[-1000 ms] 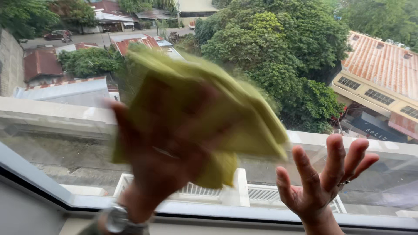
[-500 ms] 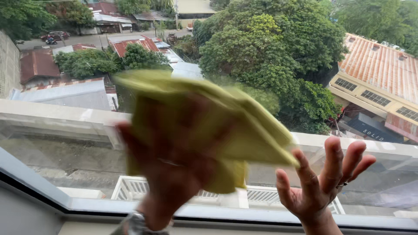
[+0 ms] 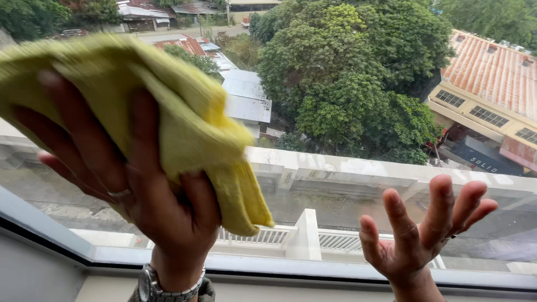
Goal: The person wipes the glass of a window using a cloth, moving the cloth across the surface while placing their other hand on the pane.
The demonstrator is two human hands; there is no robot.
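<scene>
My left hand (image 3: 120, 179) presses a folded yellow-green cloth (image 3: 184, 112) flat against the window pane (image 3: 347, 184), fingers spread over the cloth's back. A ring sits on one finger and a metal wristwatch (image 3: 168, 285) on the wrist. The cloth hangs down past the hand at its lower right corner. My right hand (image 3: 419, 235) is at the lower right, palm toward me, fingers apart, holding nothing, close to the glass just above the frame.
A grey window frame (image 3: 313, 268) runs along the bottom and slants up at the left. Through the glass lie a concrete ledge, a white railing, large green trees (image 3: 347, 84) and rooftops, one orange at the far right (image 3: 492, 78).
My left hand has slid the cloth left and upward across the glass. My right hand has stayed in nearly the same place.
</scene>
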